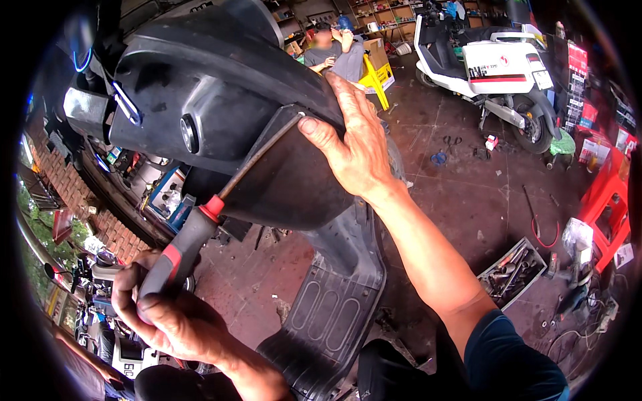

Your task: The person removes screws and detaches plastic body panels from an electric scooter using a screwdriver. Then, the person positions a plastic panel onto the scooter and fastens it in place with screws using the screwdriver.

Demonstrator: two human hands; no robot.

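My left hand (180,327) is closed round the grey and red handle of a long screwdriver (175,257). The shaft slants up to the right, and its tip meets a screw spot at the edge of a dark scooter's front inner panel (287,177). My right hand (358,144) lies with spread fingers on the panel's upper right edge, its thumb beside the screwdriver tip. It grips nothing. A round ignition lock (190,132) sits in the black cover to the left. Below the panel is the scooter's ribbed footboard (324,311).
A metal tray of tools (513,275) lies on the floor to the right, near a red plastic stool (607,207). Behind stands a white scooter (495,67). At the back, a person (344,57) sits near a yellow stand (378,80). More motorbikes are at the lower left.
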